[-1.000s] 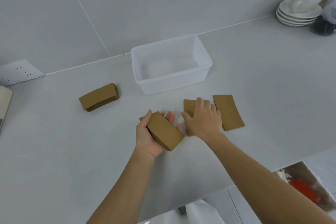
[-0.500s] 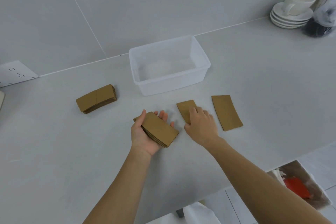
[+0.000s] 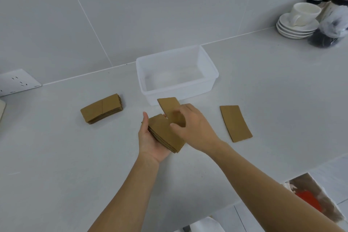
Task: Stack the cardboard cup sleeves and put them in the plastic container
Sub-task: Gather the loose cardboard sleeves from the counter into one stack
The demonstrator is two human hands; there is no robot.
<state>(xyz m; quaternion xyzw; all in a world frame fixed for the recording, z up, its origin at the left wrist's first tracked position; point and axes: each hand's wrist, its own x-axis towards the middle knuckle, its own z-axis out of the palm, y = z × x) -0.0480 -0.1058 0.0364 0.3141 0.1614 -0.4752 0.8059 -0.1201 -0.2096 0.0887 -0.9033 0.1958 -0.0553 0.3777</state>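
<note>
My left hand [image 3: 150,141] cradles a stack of brown cardboard cup sleeves [image 3: 165,135] just above the counter. My right hand [image 3: 194,128] pinches a single sleeve [image 3: 169,108] and holds it over the far end of that stack. One flat sleeve [image 3: 235,123] lies on the counter to the right of my hands. A second stack of sleeves [image 3: 101,108] rests on the counter to the left. The clear plastic container [image 3: 209,83] stands empty just beyond my hands.
A stack of white saucers with a cup [image 3: 299,22] and dark-lidded jars [image 3: 331,30] sit at the back right. A wall socket [image 3: 17,82] is at the left. The counter's front edge runs at lower right, above a bin [image 3: 316,201].
My right hand has lifted the single sleeve off the counter and carried it left over the stack in my left hand. The left hand has stayed almost where it was.
</note>
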